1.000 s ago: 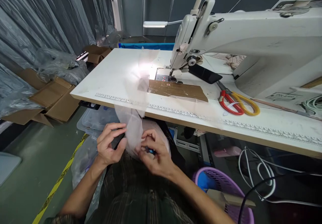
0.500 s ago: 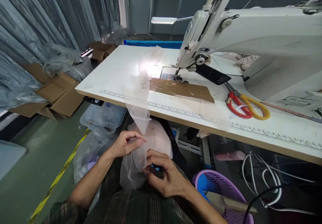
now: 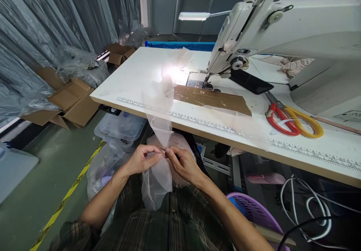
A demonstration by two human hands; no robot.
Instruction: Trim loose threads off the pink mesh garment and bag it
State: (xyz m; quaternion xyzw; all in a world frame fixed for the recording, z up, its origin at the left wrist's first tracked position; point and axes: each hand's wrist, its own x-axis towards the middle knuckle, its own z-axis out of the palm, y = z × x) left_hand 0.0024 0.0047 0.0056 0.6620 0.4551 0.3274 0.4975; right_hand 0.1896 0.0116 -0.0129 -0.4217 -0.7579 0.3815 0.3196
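Observation:
A strip of sheer white fabric hangs from the sewing table over its front edge into my lap. My left hand is closed, pinching a gathered part of it between thumb and fingertips. Touching close beside those fingertips, my right hand is also closed, thumb against forefinger. A thin dark sliver shows between the two hands, too small to name, and the right palm is hidden. Below them, loose sheer folds lie against my plaid shirt.
A sewing machine stands on the white table. Near its needle lie a brown cardboard strip, a black phone-like slab and red-and-yellow-handled scissors. Below are a purple basket and a clear plastic box.
My right hand has risen from lower right, where a small dark-and-blue item showed in its palm, to meet the left fingertips. The left hand keeps its pinch. The view has shifted slightly.

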